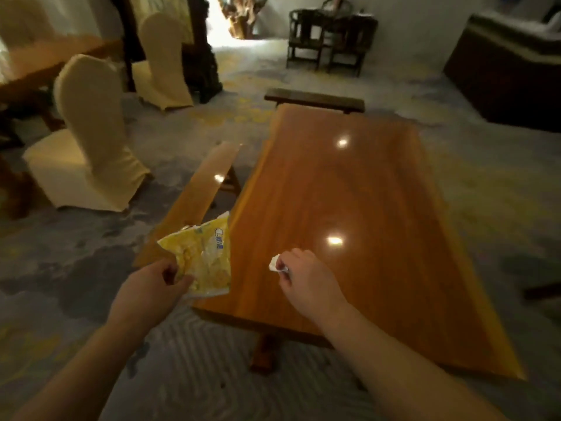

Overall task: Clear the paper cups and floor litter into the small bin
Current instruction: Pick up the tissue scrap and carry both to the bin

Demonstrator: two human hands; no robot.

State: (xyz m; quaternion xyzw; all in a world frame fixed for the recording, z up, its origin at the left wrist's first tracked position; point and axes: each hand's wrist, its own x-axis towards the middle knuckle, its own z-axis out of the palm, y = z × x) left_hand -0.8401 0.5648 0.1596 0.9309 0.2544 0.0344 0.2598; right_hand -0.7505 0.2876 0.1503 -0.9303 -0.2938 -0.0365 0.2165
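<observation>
Two cloth-covered chairs stand on the patterned carpet at far left. The person's left hand is closed on the lower corner of a crumpled yellow snack wrapper, held up over the gap between a narrow wooden bench and the long polished wooden table. Further right, the right hand pinches a small white paper scrap between thumb and fingers, just above the table's near end.

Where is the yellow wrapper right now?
In the head view, the yellow wrapper is held in the left hand, lower centre-left, beside the near left corner of the wooden table.
</observation>
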